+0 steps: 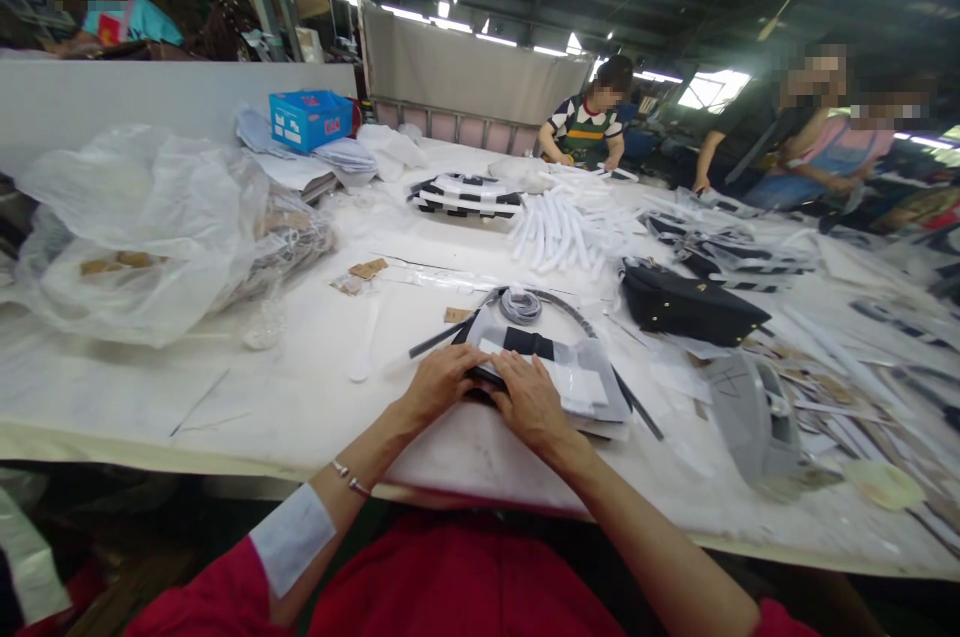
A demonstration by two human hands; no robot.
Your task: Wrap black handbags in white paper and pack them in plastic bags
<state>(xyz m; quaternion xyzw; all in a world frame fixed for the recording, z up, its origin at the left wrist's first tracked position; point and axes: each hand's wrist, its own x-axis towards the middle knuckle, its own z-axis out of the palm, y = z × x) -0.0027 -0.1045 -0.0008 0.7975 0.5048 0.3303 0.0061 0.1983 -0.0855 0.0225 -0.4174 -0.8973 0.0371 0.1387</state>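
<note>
A black-and-white handbag (581,379), partly covered by translucent wrapping, lies on the table in front of me. My left hand (442,382) is closed over its near left edge. Beside it, my right hand (531,404) holds the near edge, with fingers stretched over the top and the thumb at the front. The fingertips of both hands almost meet on the bag. A long dark strap (574,305) curves behind it, and a wrapped grey coil (520,305) rests at its far edge. The bag's underside is hidden.
Clear plastic bags (142,237) are heaped at left, near a blue box (311,120). White rolls (551,232) lie in a pile ahead. To the right are a black bag (686,302), a grey tape dispenser (754,417) and scraps. Several people work around the table.
</note>
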